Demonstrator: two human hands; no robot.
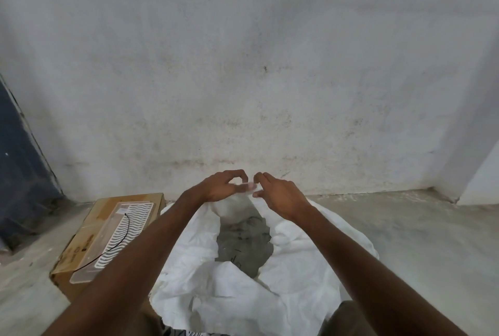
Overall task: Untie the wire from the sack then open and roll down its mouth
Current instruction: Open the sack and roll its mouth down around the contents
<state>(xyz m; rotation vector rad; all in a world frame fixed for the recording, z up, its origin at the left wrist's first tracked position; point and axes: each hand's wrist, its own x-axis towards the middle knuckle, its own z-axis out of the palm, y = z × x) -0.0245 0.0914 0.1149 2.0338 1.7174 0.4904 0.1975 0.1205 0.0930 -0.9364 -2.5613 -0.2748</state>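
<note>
Sack [270,268]: we see it on the floor [405,227] right of the cardboard box [81,254], mouth open.
Left hand [220,187]: pinching the sack's far rim.
Right hand [278,194]: fingers curled at that rim; grip unclear.

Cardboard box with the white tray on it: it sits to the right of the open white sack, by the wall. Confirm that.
Not quite. In the head view the cardboard box, with the white tray lying on top, sits to the left of the open white sack, not the right. It is indeed near the wall.
</note>
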